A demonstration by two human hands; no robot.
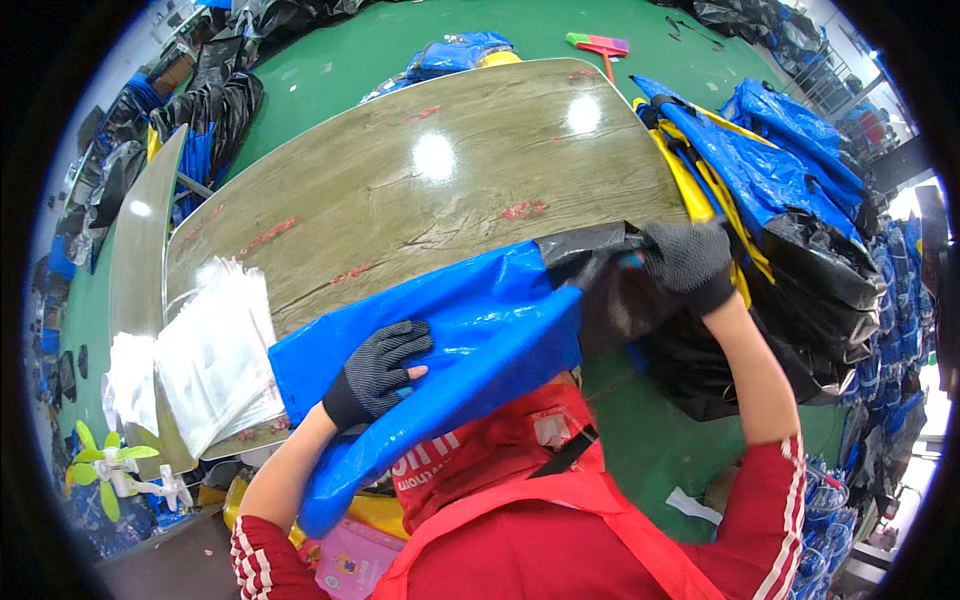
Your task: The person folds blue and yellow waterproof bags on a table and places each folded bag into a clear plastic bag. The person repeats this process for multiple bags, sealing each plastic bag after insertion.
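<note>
A glossy blue-and-black plastic fabric piece (470, 300) lies along the near edge of the table (390, 190), its lower part folded over and hanging toward my red apron (540, 500). My left hand (380, 372), in a dark dotted glove with bare fingertips, rests flat on the blue part. Its fingers are stretched out and the thumb stands apart. At the black end, my right hand (690, 262), gloved alike, is closed on the material. That end is bunched and slightly blurred near the fingers.
A stack of clear plastic bags (220, 350) lies on the table's left end, by a green-bladed small fan (105, 465). Blue, yellow and black fabric pieces (790, 190) are heaped at the right. A broom (600, 45) is on the green floor beyond the table.
</note>
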